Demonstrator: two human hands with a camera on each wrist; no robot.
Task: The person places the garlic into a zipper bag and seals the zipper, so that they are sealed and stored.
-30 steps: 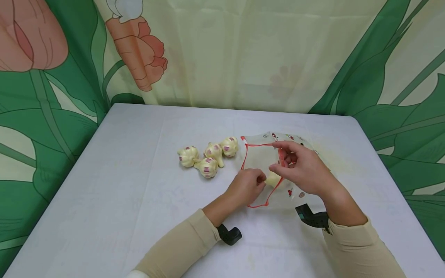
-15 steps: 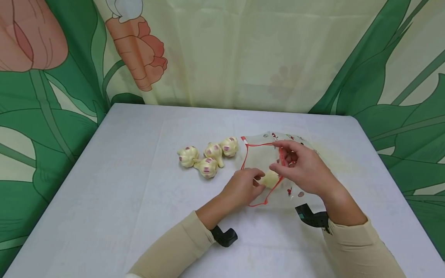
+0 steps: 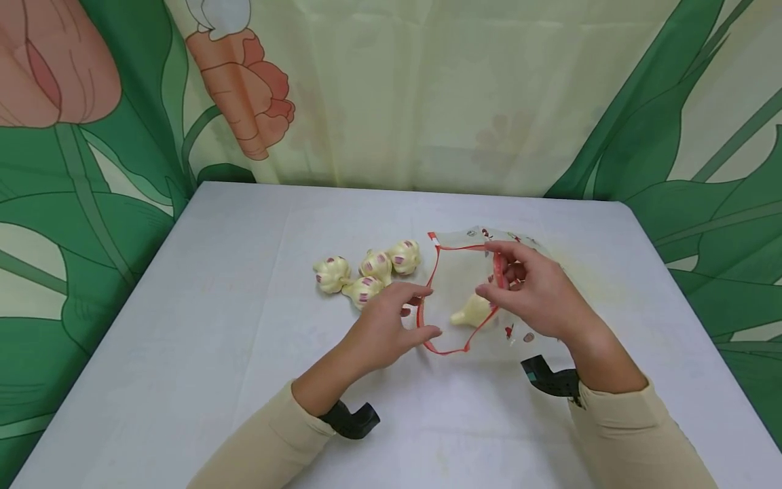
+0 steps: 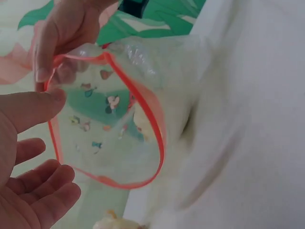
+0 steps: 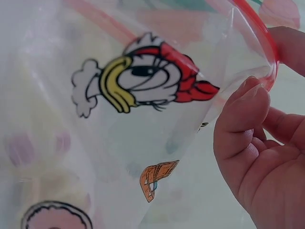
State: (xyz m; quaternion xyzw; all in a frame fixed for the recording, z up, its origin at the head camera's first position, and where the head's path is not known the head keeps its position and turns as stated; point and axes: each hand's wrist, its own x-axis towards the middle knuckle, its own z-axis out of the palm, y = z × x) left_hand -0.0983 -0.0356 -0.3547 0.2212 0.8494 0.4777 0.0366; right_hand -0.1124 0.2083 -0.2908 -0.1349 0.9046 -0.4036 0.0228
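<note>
A clear zip bag [image 3: 452,353] with a red rim and printed cartoon figures lies on its side, mouth gaping to the left. Inside it rests a garlic bulb [image 3: 472,311], its stem toward the mouth. My right hand [image 3: 537,292] pinches the red rim [image 5: 267,43] between thumb and fingers. At the mouth's left side, my left hand [image 3: 383,329] has its thumb and fingers spread, and nothing is held in it. In the left wrist view that hand [image 4: 33,191] is just outside the red opening [image 4: 157,129]. Several garlic bulbs [image 3: 332,274] sit clustered left of the bag.
A white-covered table [image 3: 183,353] carries everything. Behind it hangs a curtain [image 3: 427,102] with large leaves and flowers. The garlic cluster lies just beyond the left hand, which partly covers the nearest bulb [image 3: 362,291].
My left hand has drawn back leftward out of the bag's mouth and its fingers have spread, leaving the garlic bulb inside in view. The right hand keeps its hold on the rim.
</note>
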